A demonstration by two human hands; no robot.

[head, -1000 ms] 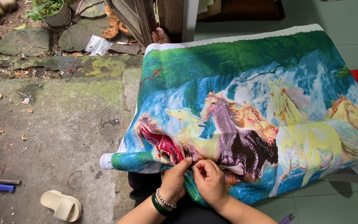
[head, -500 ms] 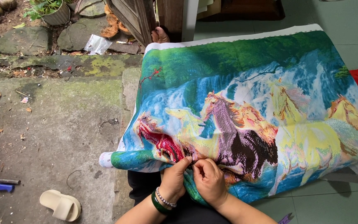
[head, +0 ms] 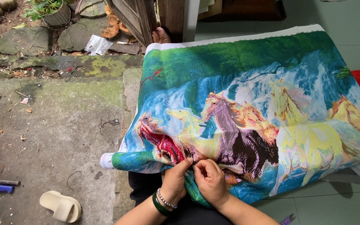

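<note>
Embroidery canvas point(head: 246, 108) lying long-axis left-right, left hand point(head: 176, 181) and right hand point(head: 209, 181) pinching its near edge

One package only: a crumpled clear-and-white plastic wrapper point(head: 98, 44) lying on the stones at top left, near a plant pot point(head: 54, 14) and just left of a wooden post point(head: 136, 18). Flat, wrinkled, approx. rectangular. No labels, signs or screens in view.
</note>
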